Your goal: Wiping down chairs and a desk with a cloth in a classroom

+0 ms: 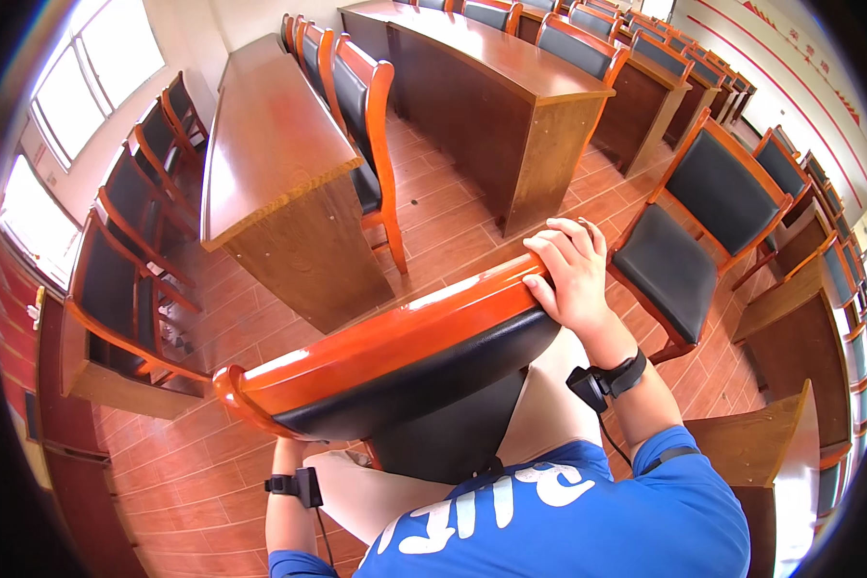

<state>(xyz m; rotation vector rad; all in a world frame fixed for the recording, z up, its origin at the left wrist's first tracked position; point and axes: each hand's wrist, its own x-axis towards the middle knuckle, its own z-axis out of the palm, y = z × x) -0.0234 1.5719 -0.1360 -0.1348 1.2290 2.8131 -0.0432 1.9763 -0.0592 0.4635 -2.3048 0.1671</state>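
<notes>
Right below me is a wooden chair with black padding, its glossy orange-brown top rail point(397, 325) running from lower left to upper right. My right hand point(567, 271) grips the right end of that rail, fingers over the top and thumb on the near side. At the left end, my left forearm reaches up beneath the chair back; my left hand is hidden behind it. The black seat point(448, 433) lies between my legs. Both wrists wear black straps with small devices and cables.
A long wooden desk point(282, 137) stands ahead to the left, another desk point(477, 65) beyond it. A padded chair point(665, 267) is close on my right. Chairs point(115, 296) line the left side by the windows. More desks and chairs fill the right.
</notes>
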